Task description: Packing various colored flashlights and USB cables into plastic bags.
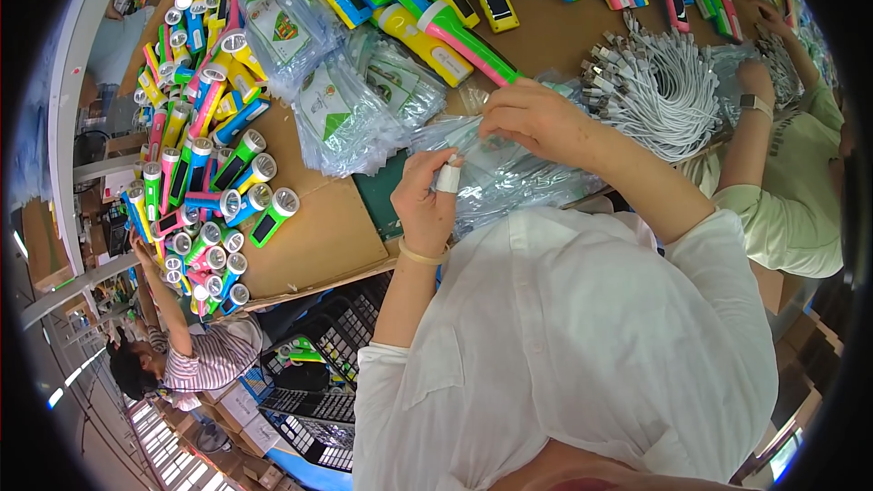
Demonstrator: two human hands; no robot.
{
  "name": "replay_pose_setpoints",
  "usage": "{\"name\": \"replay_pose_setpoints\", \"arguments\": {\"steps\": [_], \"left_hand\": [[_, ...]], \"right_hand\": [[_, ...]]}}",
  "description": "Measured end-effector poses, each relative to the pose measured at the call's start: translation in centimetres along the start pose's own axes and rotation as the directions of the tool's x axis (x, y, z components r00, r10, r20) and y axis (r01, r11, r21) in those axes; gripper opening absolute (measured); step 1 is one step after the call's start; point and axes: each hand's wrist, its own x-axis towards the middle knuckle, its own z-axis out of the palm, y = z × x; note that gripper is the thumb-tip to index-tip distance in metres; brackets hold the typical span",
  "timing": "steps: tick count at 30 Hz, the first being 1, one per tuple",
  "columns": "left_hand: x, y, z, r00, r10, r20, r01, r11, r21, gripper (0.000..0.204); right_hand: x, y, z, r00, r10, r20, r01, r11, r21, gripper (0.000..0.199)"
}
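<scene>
Clear plastic bags (509,173) lay in a loose heap on the tabletop (318,227) directly under our two hands, and we were working at the top of that heap. Our left hand (427,195), with a white wrap on one finger and a pale band at the wrist, had its fingers curled and pressed together on the near edge of a bag, pinching the film. Our right hand (532,118), just beyond it, pinched another part of the same film between thumb and fingertips, so the bag was held between both. Nothing showed inside that bag, so we judged the filling had not begun for this piece. Just left of our left hand sat a stack of printed bags (350,114), apparently untouched. Beyond our right hand lay a row of large torches (436,9) in yellow, blue, pink and green, unbagged, and to its right a bundle of white cables (655,86) that another person's hand (755,82) was reaching. Far left of our left hand many small torches (214,164) stood crowded together. We saw no finished packs, so most of the work seemed left.
</scene>
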Motion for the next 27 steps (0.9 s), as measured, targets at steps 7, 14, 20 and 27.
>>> {"name": "replay_pose_setpoints", "arguments": {"steps": [7,14,20,27], "left_hand": [[1.6,0.9,0.6,0.952,0.281,0.120,-0.299,0.937,0.183,0.021],[0.2,-0.1,0.0,0.976,0.143,0.164,-0.165,0.978,0.130,0.023],[2.5,1.2,0.4,0.888,0.364,0.279,-0.427,0.879,0.213,0.021],[3.4,2.2,1.7,0.647,0.572,0.504,-0.621,0.779,-0.087,0.023]], "right_hand": [[-0.4,-0.3,-0.2,0.999,0.038,0.036,-0.035,0.997,-0.073,0.016],[-1.9,3.3,-6.0,0.856,0.366,0.364,-0.353,0.930,-0.104,0.011],[2.9,6.8,-5.5,0.847,0.524,0.090,-0.531,0.844,0.078,0.045],[6.4,10.1,-0.9,0.684,0.641,0.348,-0.655,0.750,-0.095,0.070]]}}
